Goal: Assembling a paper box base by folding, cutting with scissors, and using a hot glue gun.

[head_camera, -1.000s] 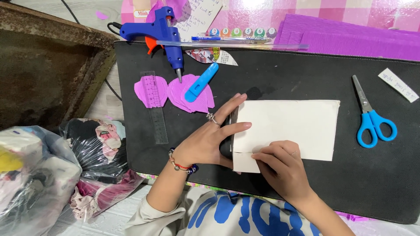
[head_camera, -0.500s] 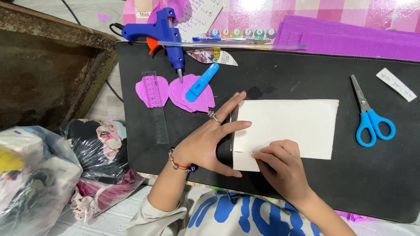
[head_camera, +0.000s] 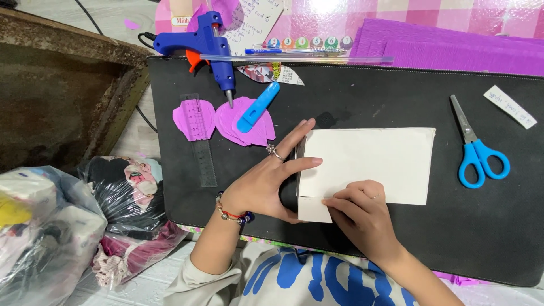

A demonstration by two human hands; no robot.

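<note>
A white card [head_camera: 374, 161] lies on a black mat [head_camera: 368, 96]. My left hand [head_camera: 263, 181], with a ring and a beaded bracelet, grips the card's left edge, fingers stretched along it and thumb on top. The fingertips of my right hand [head_camera: 362, 218] pinch a small flap at the card's lower left corner. What lies under the card's left edge is hidden by my left hand.
A blue glue gun [head_camera: 209, 48], purple petal cutouts [head_camera: 252, 127], a blue utility knife [head_camera: 258, 107] and a clear ruler [head_camera: 201, 153] sit at the mat's upper left. Blue scissors [head_camera: 479, 153] lie at the right. Purple crepe paper [head_camera: 453, 48] is behind; plastic bags [head_camera: 45, 226] lie left.
Both hands stay on the card's left edge and corner flap. The fingers shift only slightly, and nothing else moves.
</note>
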